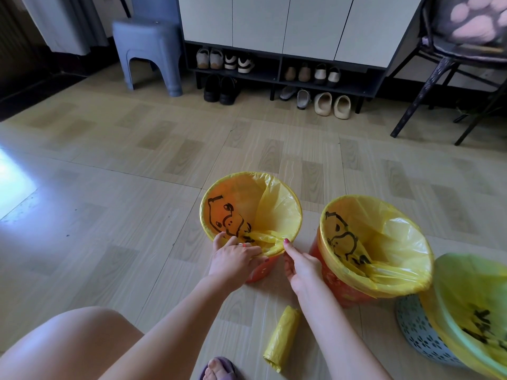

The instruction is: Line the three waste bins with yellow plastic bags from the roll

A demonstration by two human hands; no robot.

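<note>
Down on the tiled floor (109, 171) we have three bins in a row, and all the action is at the left bin (263, 270), an orange one with a yellow bag (277, 204) already draped over its rim. Our left hand (233, 259) sits at the near edge, fingers curled into a gathered bunch of bag plastic right at the rim. Our right hand (299, 267) is just beside it, thumb and fingers pinching the same edge of the bag against the bin's outside wall. Both hands are clamped on plastic, close together but not touching. Next over, the middle bin (343, 289), orange too, wears its own bag (389, 237), cartoon print showing inside. At the far right edge, the third bin (419, 333), pale with a punched pattern, carries a bag (466, 297) as well, though that corner is blurred. And the roll (282, 335) lies on the floor between our forearms, near a slippered foot (219, 368). Beyond, a stool (148, 50) and shoes (222, 89) under a cabinet (274, 20).
</note>
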